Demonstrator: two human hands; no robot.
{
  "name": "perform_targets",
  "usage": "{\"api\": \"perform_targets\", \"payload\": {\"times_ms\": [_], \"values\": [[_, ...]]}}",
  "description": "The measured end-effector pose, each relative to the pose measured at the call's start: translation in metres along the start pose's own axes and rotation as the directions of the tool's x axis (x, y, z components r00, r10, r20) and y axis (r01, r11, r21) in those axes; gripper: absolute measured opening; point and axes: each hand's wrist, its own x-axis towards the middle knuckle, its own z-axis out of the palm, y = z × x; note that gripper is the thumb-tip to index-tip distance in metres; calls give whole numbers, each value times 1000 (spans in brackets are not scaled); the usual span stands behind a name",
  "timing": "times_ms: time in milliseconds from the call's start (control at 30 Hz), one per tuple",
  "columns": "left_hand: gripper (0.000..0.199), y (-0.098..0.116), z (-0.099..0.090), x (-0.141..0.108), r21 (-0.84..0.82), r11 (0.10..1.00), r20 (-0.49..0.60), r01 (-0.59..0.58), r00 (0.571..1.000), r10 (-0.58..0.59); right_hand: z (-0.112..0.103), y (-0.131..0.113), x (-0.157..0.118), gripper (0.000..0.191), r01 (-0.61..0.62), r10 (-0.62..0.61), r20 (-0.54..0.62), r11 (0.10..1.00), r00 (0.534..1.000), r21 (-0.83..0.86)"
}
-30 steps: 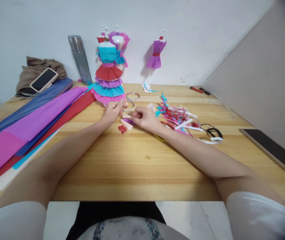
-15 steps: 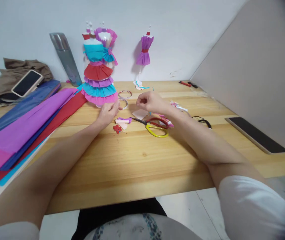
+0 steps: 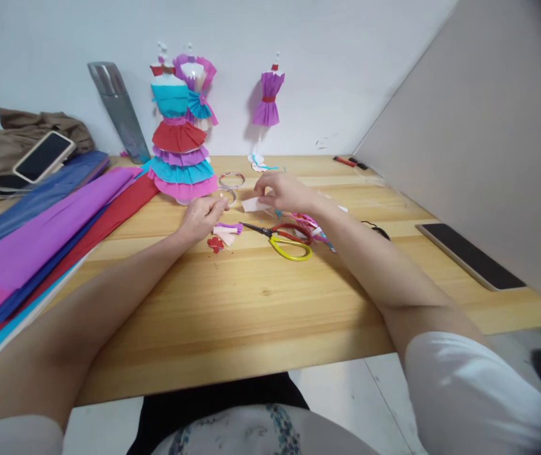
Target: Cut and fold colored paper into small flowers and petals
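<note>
My left hand (image 3: pixel 203 216) is closed in a pinch beside the rings on the table, with a tiny pale bit at its fingertips that is too small to name. To its right, my right hand (image 3: pixel 284 191) pinches the edge of a small piece of white paper (image 3: pixel 253 205). Below the hands lie scissors (image 3: pixel 270 234) with one red and one yellow handle, a red paper flower (image 3: pixel 215 244) and a pleated pink-and-purple paper piece (image 3: pixel 227 232). Two tape rolls (image 3: pixel 231 179) lie between the hands and the dressed mannequin (image 3: pixel 181 145) in tiered crepe paper.
Folded crepe paper sheets (image 3: pixel 57 253) cover the left side. A bottle (image 3: pixel 119 114) leans on the wall near a phone (image 3: pixel 44 157) on brown cloth. A small mannequin in purple (image 3: pixel 268 101) stands at the back. Another phone (image 3: pixel 469 256) lies right, beside a partition; paper scraps (image 3: pixel 311 227) lie under my right forearm.
My right hand has lowered onto the white paper and its fingers have taken hold of the edge. The left hand stays pinched in nearly the same place. The view has shifted slightly.
</note>
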Motion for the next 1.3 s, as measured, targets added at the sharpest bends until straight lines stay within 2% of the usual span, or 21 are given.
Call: {"api": "perform_targets", "payload": {"times_ms": [33,67,167,267,367,500,633,700,800,867,967,1067,1200,1267,1300], "values": [[46,1,0,0,-15,1000,-9,4,1000,-4,-4,-3,0,16,31,-33,50,999,998,44],[44,2,0,-1,-36,999,-19,8,1000,-8,-8,-7,1,15,7,-11,35,994,999,105],[40,9,0,-1,-146,989,-63,10,998,-20,-10,-20,-1,15,-154,151,35,926,988,344],[35,22,3,-1,-307,952,-89,18,995,-47,-2,-35,-5,15,-272,277,65,824,959,496],[31,34,8,-1,-448,887,-47,114,987,-151,9,-46,-9,16,-297,311,79,758,947,580],[25,41,14,-1,-614,766,-37,188,963,-266,12,-52,-13,10,-275,232,157,684,960,676],[24,38,12,1,-691,687,-31,224,941,-338,2,-46,-12,26,-264,147,225,673,963,690],[20,38,11,2,-755,596,31,274,922,-385,-4,-44,-11,36,-245,97,250,698,963,672],[13,41,9,2,-813,443,193,379,892,-408,-9,-46,-13,44,-208,-3,299,713,954,670],[11,45,9,0,-817,409,248,406,888,-387,-11,-49,-15,43,-179,-76,325,707,943,684],[9,48,9,-1,-806,440,244,396,900,-362,-12,-54,-16,37,-132,-159,327,690,932,712],[12,49,7,-1,-793,508,173,336,924,-341,-11,-54,-16,33,-97,-148,265,678,953,729],[21,50,4,2,-709,684,-94,172,938,-334,-10,-51,-14,29,-99,-42,164,642,986,760],[30,50,3,2,-614,784,-200,91,943,-265,-9,-50,-13,28,-120,3,151,625,989,771],[33,50,4,2,-570,820,-206,57,956,-210,-8,-50,-13,28,-129,20,149,619,989,774]]}}
